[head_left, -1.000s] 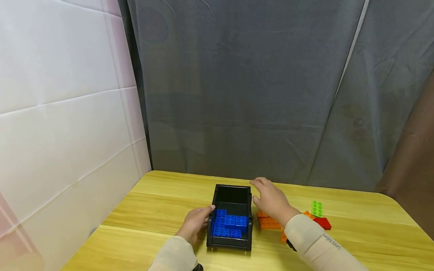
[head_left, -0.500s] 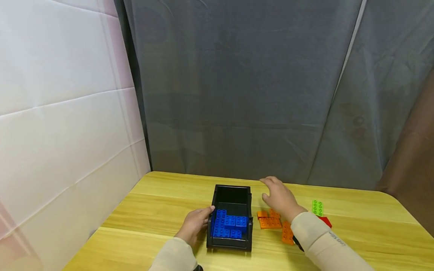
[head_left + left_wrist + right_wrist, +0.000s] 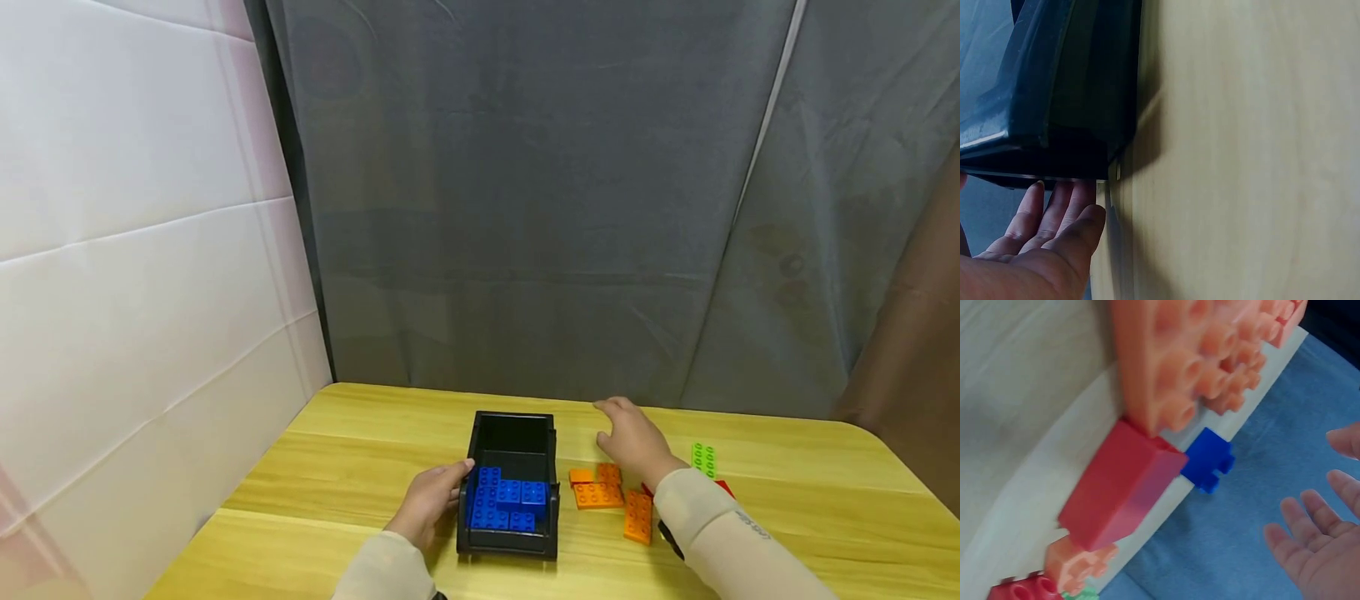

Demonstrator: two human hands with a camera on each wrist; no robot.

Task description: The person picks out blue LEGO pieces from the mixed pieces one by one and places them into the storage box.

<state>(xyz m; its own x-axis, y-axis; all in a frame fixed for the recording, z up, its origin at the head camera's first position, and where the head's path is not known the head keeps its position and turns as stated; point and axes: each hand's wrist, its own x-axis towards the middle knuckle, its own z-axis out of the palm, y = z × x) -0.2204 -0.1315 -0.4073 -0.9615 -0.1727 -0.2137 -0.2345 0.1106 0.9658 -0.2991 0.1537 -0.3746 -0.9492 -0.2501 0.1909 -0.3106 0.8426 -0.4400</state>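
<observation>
A black bin holds several blue bricks. My left hand grips the bin's left side, its thumb at the rim and its fingers against the outside wall; those fingers show along the bin in the left wrist view. Over the table to the right of the bin, my right hand is raised with fingers spread and holds nothing. Below it lie several orange bricks. The right wrist view shows a red brick and a small blue brick near the open right hand.
A green brick lies beyond the right sleeve, which partly covers a red piece. The wooden table reaches back to a grey curtain, and a white curtain hangs along the left.
My right hand has moved rightward, away from the bin, and more of the orange bricks now show. The left hand stays on the bin, which has kept its place.
</observation>
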